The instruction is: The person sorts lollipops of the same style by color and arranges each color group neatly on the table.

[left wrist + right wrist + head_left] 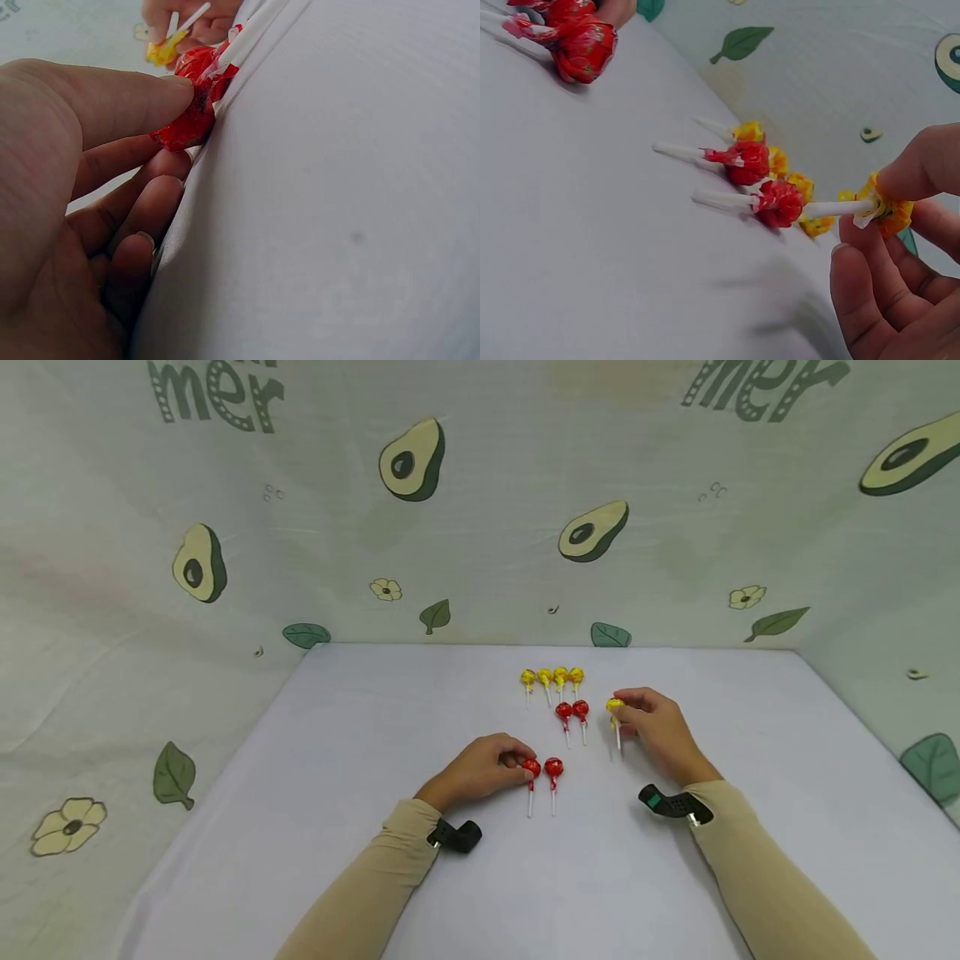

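Observation:
In the head view, my left hand [487, 768] pinches the head of a red-wrapped lollipop [532, 766] between thumb and fingers, at the table surface. A second red lollipop [553, 767] lies just right of it, sticks side by side. My right hand [662, 732] holds a yellow lollipop [894, 214] by its wrapped head, the white stick pointing away from the palm; shadows fall on the cloth beneath. Left of this hand lie two red lollipops [572, 711]. Beyond them is a row of several yellow lollipops [552, 677], their sticks toward me.
A white cloth [360, 718] covers the table. Behind it and at the sides hangs a pale curtain [495, 560] printed with avocados, leaves and flowers. Each wrist wears a black band, the left strap [454, 837] and the right strap [675, 804].

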Demonstrator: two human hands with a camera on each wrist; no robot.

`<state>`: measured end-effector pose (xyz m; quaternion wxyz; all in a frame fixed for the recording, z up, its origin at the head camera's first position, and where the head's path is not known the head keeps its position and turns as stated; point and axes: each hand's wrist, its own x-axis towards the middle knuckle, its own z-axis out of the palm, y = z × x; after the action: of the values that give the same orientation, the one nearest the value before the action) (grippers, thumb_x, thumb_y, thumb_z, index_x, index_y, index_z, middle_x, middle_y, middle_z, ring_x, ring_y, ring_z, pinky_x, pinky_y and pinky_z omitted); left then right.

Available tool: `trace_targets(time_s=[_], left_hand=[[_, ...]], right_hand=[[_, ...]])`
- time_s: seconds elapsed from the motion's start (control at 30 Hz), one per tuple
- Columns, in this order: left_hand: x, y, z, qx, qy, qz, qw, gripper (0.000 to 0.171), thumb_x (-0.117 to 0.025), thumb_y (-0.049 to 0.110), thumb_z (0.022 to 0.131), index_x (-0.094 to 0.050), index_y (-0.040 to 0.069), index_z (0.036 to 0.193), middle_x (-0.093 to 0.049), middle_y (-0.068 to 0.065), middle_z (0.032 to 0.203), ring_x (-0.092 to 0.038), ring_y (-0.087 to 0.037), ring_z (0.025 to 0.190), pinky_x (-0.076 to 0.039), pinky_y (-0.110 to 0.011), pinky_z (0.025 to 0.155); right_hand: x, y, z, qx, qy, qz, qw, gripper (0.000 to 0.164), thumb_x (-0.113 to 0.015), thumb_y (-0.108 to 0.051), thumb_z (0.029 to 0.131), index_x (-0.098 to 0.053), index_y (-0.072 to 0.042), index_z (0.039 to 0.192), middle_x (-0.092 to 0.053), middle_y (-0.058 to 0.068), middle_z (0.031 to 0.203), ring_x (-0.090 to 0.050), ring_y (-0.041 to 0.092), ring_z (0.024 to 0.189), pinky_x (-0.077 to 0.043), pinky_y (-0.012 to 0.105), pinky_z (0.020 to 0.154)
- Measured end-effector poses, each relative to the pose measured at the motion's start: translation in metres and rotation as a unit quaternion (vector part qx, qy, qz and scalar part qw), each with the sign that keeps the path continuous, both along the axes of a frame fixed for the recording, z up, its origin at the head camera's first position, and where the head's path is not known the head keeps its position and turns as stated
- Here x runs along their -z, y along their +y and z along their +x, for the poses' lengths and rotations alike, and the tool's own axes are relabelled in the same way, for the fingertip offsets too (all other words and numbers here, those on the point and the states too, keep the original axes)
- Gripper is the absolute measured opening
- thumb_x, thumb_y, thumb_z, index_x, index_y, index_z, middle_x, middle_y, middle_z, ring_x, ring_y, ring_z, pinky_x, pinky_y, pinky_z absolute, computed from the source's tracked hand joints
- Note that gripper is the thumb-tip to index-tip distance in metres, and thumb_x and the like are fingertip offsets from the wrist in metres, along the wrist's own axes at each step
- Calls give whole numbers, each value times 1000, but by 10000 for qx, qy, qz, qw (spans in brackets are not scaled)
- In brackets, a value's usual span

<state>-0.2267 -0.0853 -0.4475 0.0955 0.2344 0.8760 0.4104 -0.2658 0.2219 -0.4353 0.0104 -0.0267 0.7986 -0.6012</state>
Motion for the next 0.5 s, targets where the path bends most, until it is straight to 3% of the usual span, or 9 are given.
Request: trace_targets(time_s=[0.23, 0.5], left_hand=[[-1, 0, 2, 61, 12, 1, 10000, 22, -75, 26, 92, -72, 21, 113, -63, 12, 94, -58, -6, 86, -48, -25, 78], [-4, -1, 4, 67, 84, -35, 9999, 22, -75, 26, 92, -73, 21, 113, -62, 13, 93, -58, -5, 86, -48, -25, 78]], right_hand=[[-3, -8, -18, 88, -167, -130, 9997, 44, -59, -23, 101, -51, 1, 137, -53, 18, 131, -58, 22, 107, -54, 23, 81], [-1, -10, -42, 95, -251, 71, 9996, 46, -57, -27, 102, -49, -2, 141, -53, 16, 135, -56, 29, 113, -53, 20, 81]])
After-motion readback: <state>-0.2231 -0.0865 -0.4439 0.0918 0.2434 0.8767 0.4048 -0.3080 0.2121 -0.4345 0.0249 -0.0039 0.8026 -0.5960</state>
